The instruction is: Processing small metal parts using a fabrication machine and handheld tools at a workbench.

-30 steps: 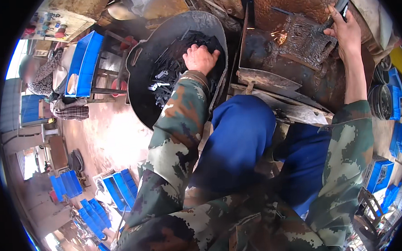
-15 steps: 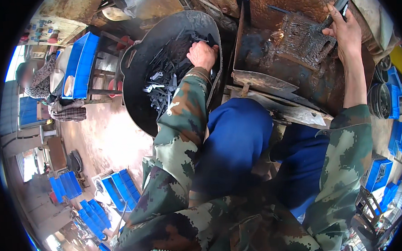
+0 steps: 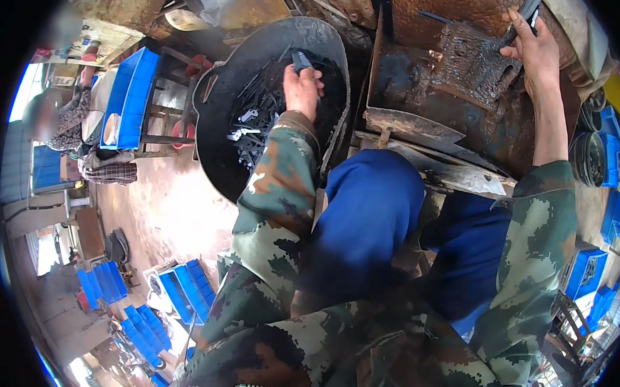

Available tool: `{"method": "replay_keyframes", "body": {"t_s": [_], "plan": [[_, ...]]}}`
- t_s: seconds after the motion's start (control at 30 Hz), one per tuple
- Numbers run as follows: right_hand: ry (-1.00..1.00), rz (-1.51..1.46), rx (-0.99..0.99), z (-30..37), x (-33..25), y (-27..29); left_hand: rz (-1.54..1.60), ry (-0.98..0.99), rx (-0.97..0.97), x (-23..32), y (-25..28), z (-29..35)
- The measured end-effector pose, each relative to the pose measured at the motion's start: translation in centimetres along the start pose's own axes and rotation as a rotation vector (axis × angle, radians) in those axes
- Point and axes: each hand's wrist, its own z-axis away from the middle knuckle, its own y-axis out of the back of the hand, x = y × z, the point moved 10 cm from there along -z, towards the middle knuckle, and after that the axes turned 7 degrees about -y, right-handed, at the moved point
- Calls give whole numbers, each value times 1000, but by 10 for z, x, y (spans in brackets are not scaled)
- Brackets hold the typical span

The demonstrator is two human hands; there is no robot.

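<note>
My left hand is over the black rubber tub, closed around a dark grey flat metal piece whose end sticks out past the fingers. Below and beside that hand, many flat metal pieces, dark and silvery, lie heaped in the tub. On the far right my right hand is wrapped around a grey cylindrical metal bar, held at a slant. The lower end of the bar is hidden by the hand. Left of that hand, a rough, wet-looking brown block sits in a rusty metal tray.
The tray's front wall stands before my knees. A blue crate rests on a stand at the left, near another person. More blue bins are on the floor at lower left. Round dark containers stand at the right.
My left hand has moved up from the tub's right side and slightly left, and the metal piece now shows in its fingers. My right hand keeps its hold on the bar, nearly still.
</note>
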Motion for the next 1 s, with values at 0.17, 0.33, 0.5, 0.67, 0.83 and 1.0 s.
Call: {"method": "replay_keyframes", "body": {"t_s": [0.17, 0.33, 0.5, 0.67, 0.83, 1.0], "plan": [[-20, 9, -18, 1, -1, -8, -59, 157, -53, 27, 59, 13], [-19, 38, 24, 5, -10, 12, -750, -112, -130, 39, 118, 6], [-38, 42, -9, 4, -4, -14, -1325, -337, 2, 41, 173, 21], [-44, 33, -7, 6, -4, -12, -1269, -269, -46, 22, 172, 15], [-47, 53, 5, 6, -7, -9, -1360, -448, -70, 64, 129, 11], [-43, 73, 17, 6, -8, -6, -1161, -548, -366, 69, 17, 12]]}}
